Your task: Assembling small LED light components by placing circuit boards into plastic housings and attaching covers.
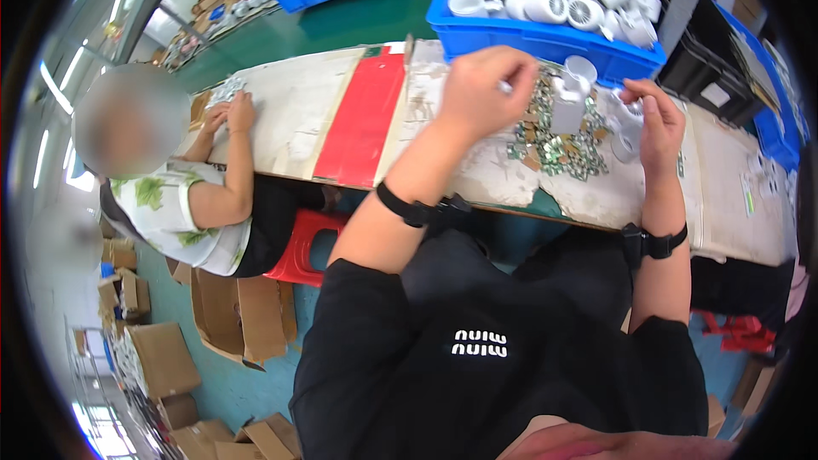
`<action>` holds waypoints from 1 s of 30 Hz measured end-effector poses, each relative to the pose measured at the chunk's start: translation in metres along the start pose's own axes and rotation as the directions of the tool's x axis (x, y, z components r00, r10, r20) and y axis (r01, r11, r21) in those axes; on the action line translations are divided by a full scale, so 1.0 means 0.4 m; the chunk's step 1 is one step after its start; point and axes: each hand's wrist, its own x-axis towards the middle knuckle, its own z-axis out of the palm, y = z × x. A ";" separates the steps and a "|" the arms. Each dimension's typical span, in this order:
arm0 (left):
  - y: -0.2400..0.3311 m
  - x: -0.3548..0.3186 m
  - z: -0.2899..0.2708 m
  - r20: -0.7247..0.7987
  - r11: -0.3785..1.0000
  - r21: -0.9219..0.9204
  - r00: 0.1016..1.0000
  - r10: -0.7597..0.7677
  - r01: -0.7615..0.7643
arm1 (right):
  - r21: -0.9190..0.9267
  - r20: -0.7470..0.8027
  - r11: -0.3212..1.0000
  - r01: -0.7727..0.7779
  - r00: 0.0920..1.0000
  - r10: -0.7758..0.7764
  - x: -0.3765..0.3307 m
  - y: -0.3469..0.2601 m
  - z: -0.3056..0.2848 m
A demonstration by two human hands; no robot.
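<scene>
Above the workbench [477, 175], my left hand [487, 92] is raised with its fingers curled together. A small white spot shows between them, too small to name. My right hand [660, 129] is closed at the fingertips, beside a small white piece; what it holds I cannot make out. Between the hands lies a spread pile of small green circuit boards [554, 153]. A pale grey block-shaped part [568, 112] stands on the pile, with a translucent round cup [580, 71] behind it. More translucent round parts [626, 143] lie next to my right hand.
A blue crate [545, 37] full of white fan housings [545, 5] stands at the bench's far side. Beside it is a black crate [711, 68]. A red strip [362, 119] crosses the bench. On the left, a co-worker [183, 204] sits on a red stool [300, 251], handling small parts.
</scene>
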 end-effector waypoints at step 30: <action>-0.026 0.042 0.107 0.274 0.965 0.260 0.959 -0.071 -0.003 | -0.636 -0.374 0.766 -0.092 0.905 -0.202 -0.011 -0.038 -0.275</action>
